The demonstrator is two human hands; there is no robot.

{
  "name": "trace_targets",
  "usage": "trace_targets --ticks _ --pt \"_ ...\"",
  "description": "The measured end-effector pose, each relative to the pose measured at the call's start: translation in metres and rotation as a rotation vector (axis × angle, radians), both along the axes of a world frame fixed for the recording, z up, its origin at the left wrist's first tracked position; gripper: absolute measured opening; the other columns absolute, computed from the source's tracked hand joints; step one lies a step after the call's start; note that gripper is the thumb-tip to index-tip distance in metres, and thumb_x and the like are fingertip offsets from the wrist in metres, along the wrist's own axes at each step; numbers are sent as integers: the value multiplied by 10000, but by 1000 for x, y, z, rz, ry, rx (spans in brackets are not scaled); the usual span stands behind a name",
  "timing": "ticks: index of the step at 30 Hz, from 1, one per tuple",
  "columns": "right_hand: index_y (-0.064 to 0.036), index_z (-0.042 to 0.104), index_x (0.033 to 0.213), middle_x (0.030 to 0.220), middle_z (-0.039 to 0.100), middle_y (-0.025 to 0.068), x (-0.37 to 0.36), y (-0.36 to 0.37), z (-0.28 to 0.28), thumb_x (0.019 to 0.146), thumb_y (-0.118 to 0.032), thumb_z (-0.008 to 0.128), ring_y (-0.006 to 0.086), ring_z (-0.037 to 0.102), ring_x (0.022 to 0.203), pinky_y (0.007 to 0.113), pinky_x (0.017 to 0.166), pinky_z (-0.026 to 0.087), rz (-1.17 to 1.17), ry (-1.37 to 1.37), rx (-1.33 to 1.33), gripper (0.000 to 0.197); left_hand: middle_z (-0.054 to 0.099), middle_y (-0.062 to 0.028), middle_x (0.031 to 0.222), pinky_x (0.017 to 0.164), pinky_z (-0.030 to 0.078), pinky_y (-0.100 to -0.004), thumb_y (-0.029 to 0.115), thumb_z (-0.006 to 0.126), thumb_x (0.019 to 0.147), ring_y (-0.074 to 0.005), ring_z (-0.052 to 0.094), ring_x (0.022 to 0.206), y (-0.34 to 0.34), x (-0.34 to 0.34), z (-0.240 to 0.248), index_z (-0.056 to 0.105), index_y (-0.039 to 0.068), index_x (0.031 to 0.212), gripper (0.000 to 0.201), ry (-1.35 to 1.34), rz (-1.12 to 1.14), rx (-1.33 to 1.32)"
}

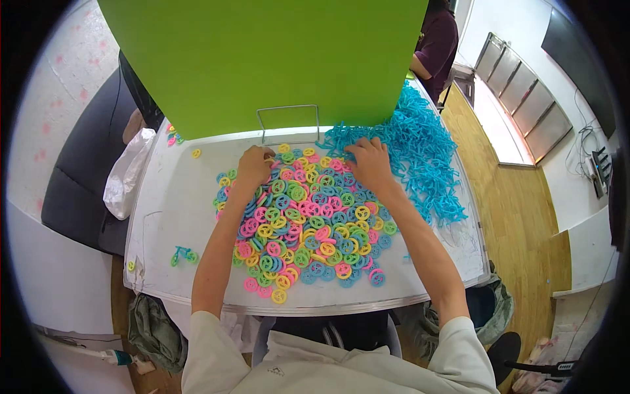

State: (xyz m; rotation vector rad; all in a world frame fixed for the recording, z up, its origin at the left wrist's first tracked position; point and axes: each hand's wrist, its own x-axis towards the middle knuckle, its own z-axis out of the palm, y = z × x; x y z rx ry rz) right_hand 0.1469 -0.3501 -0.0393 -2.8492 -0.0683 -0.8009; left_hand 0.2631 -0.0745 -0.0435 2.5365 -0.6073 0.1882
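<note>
A broad heap of small plastic wheels (315, 223) in pink, yellow, green and blue spreads over the white table between my forearms. At the heap's far left edge is my left hand (254, 167), its fingers curled in close together; whatever they hold, if anything, is hidden. My right hand (371, 161) rests at the far right edge of the heap, fingers bent but apart, beside the blue plastic pieces. A small blue axle-like piece with green wheels (184, 255) lies by itself to the left of my left forearm.
A tangled mound of thin blue plastic parts (423, 154) covers the table's right side. The tall green panel (262, 65) stands across the back, with a wire stand (289, 125) before it. A white bag (129, 174) sits beyond the left edge. Another person's sleeve (438, 43) shows behind.
</note>
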Motion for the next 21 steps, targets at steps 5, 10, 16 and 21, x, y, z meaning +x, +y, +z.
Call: trace_targets --ticks 5,10,16,21 --pt "-129 715 872 930 645 50 0 -5 5 742 -148 712 285 549 940 410 838 429 -11 -24 37 132 664 -134 882 738 518 -355 111 683 786 -252 663 794 -5 -20 22 701 54 941 167 -28 34 -174" --pt "-79 711 908 921 686 59 -19 4 36 842 -110 643 251 632 828 335 759 482 48 -321 454 99 643 -79 878 703 507 -283 125 664 857 -152 637 806 -15 -94 58 622 7 1011 198 267 -75 -683" --pt "13 636 1062 926 676 63 -51 47 48 938 -106 556 100 625 809 223 708 476 193 -116 1084 188 621 -73 992 799 523 -283 146 607 920 -146 623 890 -5 -144 60 554 -15 1065 223 570 -202 -1081" --pt "6 628 1043 825 644 25 -75 70 54 880 -60 634 92 624 761 217 671 480 277 289 1403 175 619 -73 1018 809 523 -292 144 589 931 -148 622 905 -9 -153 58 547 -13 1074 217 621 -239 -1089"
